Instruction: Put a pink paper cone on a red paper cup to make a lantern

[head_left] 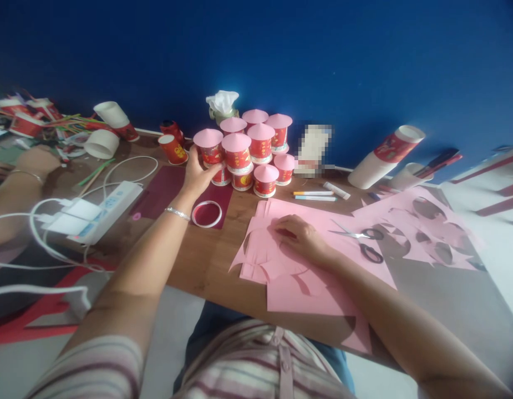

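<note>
My left hand (198, 173) is wrapped round a red paper cup (209, 154) topped with a pink paper cone (208, 137). That cup sits at the left of a cluster of several like it, some stacked on others, such as the front cup (265, 187). On the pink paper sheets (314, 293) rests my right hand (300, 235), fingers loosely curled; whether anything is under them is hidden. Just right of it lie scissors (360, 235) with black handles. Near my left wrist, a white ring (207, 214) lies on a dark red sheet (162, 191).
Cut pink scraps (447, 233) cover the right side. Markers (314, 195) and a glue stick (336, 190) lie behind the sheets. Stacked cups (387, 157) lean at the back right. A power strip (110, 208) with cables stands left, near another person's hand (37, 163).
</note>
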Tool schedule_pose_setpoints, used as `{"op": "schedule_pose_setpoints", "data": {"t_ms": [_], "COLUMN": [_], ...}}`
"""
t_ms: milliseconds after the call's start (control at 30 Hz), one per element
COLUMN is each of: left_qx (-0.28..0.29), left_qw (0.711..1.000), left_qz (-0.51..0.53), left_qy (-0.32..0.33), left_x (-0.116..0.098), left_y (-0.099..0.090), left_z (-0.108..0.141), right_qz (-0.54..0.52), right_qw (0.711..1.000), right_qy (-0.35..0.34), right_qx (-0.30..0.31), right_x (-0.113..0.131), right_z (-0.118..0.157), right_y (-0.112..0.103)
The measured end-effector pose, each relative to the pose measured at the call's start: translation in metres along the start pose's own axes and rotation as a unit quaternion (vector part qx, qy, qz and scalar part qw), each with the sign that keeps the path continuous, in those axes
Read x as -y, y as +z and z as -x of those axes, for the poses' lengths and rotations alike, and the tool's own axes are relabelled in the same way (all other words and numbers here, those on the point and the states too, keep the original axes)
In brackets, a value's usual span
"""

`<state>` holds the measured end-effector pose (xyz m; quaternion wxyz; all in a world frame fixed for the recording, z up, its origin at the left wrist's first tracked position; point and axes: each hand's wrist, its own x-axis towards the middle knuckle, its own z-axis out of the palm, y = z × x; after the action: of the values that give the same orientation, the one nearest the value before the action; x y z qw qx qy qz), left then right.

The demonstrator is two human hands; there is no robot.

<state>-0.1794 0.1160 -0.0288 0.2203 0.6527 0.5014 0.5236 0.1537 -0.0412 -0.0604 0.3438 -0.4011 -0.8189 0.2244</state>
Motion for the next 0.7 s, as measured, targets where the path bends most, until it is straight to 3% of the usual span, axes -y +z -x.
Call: {"op": "schedule_pose_setpoints", "data": {"t_ms": [233,700], "left_qx": [-0.007,0.011], "left_qw": [0.999,0.996], "left_qz": [0.04,0.089], "left_qy": [0.03,0.022], "left_x": [0.007,0.007], "left_y": [0.004,0.003], "left_z": [-0.008,-0.014], "right_qz": [0.006,0.006], "right_qw": [1.0,1.0], "right_qy": [0.004,0.002], "right_qx": [-0.011,0.0], "right_x": [0.0,-0.001], "right_z": [0.001,0.001], "right_y": [0.002,0.001]}}
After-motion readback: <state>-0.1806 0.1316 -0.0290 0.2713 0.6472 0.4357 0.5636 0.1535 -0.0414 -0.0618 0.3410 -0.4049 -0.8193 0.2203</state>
